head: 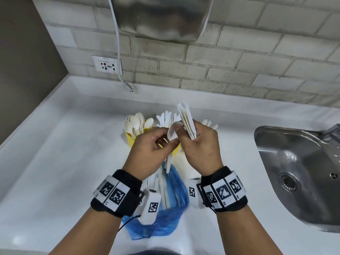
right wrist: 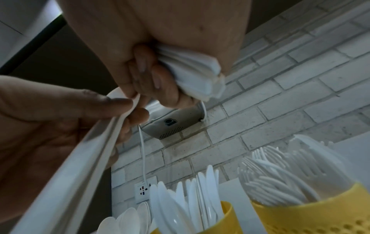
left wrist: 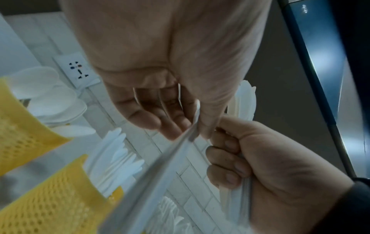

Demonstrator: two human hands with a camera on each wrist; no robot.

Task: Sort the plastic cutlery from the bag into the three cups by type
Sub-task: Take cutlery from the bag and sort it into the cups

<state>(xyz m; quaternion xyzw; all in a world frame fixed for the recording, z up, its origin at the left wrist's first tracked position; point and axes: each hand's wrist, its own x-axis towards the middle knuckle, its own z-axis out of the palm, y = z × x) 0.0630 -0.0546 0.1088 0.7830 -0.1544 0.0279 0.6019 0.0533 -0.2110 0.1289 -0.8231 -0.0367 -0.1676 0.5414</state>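
My left hand (head: 168, 138) pinches a white plastic spoon (head: 173, 133) by its neck, handle hanging down. My right hand (head: 187, 133) grips an upright bundle of white cutlery (head: 185, 120), and its thumb lies on the spoon's bowl. Both hands hover over three yellow cups: the spoon cup (head: 131, 139) at left, the knife cup (head: 177, 150) mostly hidden behind my hands, and the fork cup, of which only the fork tips (head: 209, 124) show. The right wrist view shows the bundle (right wrist: 192, 74) in my curled fingers. Beneath my wrists lies the blue bag (head: 173, 205) with more cutlery.
A steel sink (head: 301, 173) is sunk into the white counter (head: 64, 162) at the right. Behind the cups is a brick wall with a socket (head: 106, 65), a hanging white cable (head: 119, 70) and a metal dispenser (head: 160, 17) above.
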